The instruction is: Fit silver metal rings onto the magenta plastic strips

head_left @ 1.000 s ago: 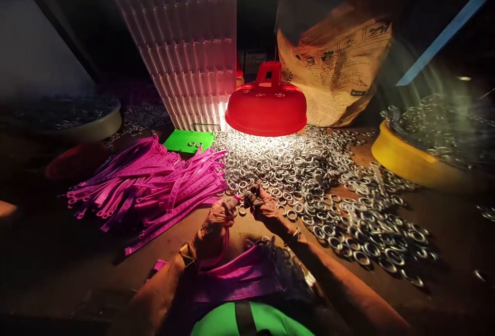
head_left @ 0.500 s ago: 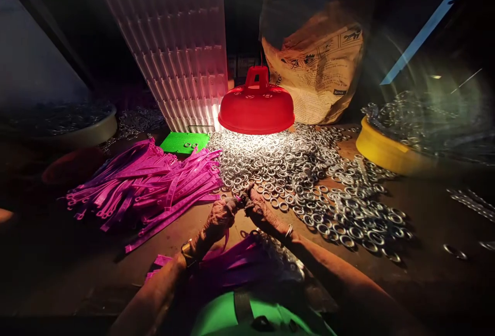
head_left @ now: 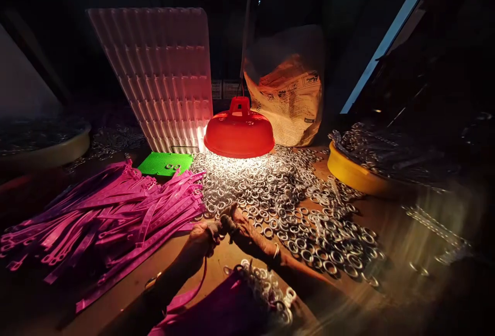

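My left hand (head_left: pixel 207 235) and my right hand (head_left: pixel 242 222) meet fingertip to fingertip above the table, in front of a heap of metal rings (head_left: pixel 278 196). Both hands are closed in a pinch. From my left hand a thin purple strap (head_left: pixel 203 276) hangs down and curves toward my lap. What my right fingertips grip is hidden in shadow. Many loose purple straps (head_left: pixel 147 207) with small looped ends lie on the left. Nearer to me, more purple straps (head_left: pixel 228 305) lie with a bunch of metal rings (head_left: pixel 270 284) at their ends.
A red lamp (head_left: pixel 240 132) hangs low over the ring heap. Behind it stand a ribbed translucent panel (head_left: pixel 166 78) and a paper sack (head_left: pixel 294 104). A green perforated tray (head_left: pixel 158 164) is at left, a yellow basin (head_left: pixel 348 173) of metal parts at right, a pale basin (head_left: pixel 65 153) far left.
My view has shifted up and to the right, so the scene sits lower and further left. My hands remain together in a pinch, with the purple strap still hanging from the left.
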Available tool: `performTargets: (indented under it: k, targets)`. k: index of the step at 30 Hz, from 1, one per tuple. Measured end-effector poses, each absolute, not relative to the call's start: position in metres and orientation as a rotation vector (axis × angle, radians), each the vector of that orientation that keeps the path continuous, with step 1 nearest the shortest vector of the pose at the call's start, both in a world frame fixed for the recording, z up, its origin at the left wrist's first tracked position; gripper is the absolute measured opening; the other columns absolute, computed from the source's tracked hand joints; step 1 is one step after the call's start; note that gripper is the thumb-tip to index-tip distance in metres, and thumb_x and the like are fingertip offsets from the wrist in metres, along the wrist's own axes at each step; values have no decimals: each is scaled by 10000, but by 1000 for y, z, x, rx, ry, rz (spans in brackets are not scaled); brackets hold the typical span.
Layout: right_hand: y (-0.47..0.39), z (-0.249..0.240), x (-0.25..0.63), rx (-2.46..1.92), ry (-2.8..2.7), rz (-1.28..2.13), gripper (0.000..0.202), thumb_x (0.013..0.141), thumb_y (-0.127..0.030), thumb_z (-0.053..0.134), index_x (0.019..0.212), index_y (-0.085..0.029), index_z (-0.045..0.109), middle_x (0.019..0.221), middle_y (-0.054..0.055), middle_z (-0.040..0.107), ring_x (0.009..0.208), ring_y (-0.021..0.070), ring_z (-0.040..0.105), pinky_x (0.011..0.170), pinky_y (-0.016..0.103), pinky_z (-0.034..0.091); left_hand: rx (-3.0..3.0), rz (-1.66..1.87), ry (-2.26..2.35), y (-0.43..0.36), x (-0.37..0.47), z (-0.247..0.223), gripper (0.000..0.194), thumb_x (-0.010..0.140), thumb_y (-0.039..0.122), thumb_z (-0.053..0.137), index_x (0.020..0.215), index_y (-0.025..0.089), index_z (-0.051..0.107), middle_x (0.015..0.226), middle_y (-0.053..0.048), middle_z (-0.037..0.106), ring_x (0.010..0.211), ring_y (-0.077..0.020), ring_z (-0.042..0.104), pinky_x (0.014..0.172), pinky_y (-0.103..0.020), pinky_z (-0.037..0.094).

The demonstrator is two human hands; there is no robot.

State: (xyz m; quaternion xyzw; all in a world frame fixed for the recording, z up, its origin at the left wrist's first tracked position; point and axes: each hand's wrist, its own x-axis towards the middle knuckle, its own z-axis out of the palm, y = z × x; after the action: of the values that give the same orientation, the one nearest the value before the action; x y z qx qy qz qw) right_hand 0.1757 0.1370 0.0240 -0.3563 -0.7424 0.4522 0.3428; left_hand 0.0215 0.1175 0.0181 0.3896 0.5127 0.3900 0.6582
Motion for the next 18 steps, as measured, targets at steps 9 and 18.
performTargets:
  k: [9,18]
  targets:
    - [50,45,206,-991,-2237,1201,295,872,-275,494,1153,-217,424,694,-13,576,506,82,388,468,208,257,1228,398,1048,78,3,75,375,754,471,638,625,119,653,461,46,375,406,-45,253,393,-215,145]
    - [-22,35,216,-1260,-2007,1281,276,805,-278,617,1062,-231,528,742,19,637,578,133,514,524,249,308,1126,388,989,0,18,74,437,787,544,603,642,134,643,520,6,479,477,-88,393,445,-209,295]
